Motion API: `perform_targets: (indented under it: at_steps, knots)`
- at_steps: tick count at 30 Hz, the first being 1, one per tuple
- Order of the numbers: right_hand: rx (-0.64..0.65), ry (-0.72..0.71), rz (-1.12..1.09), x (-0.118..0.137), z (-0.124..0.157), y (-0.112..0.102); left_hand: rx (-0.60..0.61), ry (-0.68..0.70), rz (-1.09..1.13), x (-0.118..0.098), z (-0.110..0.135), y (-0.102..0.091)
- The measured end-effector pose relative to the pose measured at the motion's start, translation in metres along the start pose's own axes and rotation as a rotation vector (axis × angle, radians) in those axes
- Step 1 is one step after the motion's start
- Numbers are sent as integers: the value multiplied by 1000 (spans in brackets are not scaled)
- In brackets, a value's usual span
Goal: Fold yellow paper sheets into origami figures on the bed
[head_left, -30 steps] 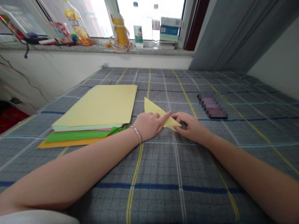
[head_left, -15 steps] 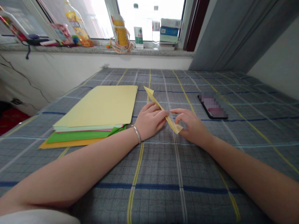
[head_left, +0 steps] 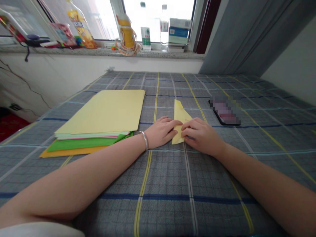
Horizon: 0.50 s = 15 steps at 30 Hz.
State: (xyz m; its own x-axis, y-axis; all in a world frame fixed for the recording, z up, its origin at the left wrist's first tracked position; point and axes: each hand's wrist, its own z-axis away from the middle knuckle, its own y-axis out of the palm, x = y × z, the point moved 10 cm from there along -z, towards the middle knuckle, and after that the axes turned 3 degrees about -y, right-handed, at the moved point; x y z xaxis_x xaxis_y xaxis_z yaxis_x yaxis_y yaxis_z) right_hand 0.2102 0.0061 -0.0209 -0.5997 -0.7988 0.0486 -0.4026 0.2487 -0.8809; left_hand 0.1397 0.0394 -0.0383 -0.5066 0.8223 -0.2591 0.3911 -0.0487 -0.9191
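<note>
A folded piece of pale yellow paper (head_left: 180, 115) lies flat on the grey checked cloth (head_left: 168, 177), pointing away from me. My left hand (head_left: 161, 132), with a silver bangle on the wrist, presses the paper's left edge with curled fingers. My right hand (head_left: 201, 135) pinches the paper from the right side near its middle. Both hands meet over the paper's near half, which they partly hide.
A stack of coloured paper sheets (head_left: 98, 121), yellow on top, lies to the left. A dark phone (head_left: 225, 111) lies to the right. Bottles (head_left: 127, 33) and boxes (head_left: 179, 32) stand on the windowsill behind. A grey curtain (head_left: 247, 36) hangs at the right.
The yellow paper was lifted and turned over from a flat triangle to the left, and now lies flat again further right. Both hands followed and closed on it.
</note>
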Motion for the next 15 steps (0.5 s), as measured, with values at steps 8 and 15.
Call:
perform_targets:
  at_steps: [8, 15]
  knots:
    - [107, -39, -36, 8, -1, 8, 48, -82, -69, 11, 3, 13]
    - [131, 58, -177, -5, 0, 20, 262, -16, -104, 11, 8, 29]
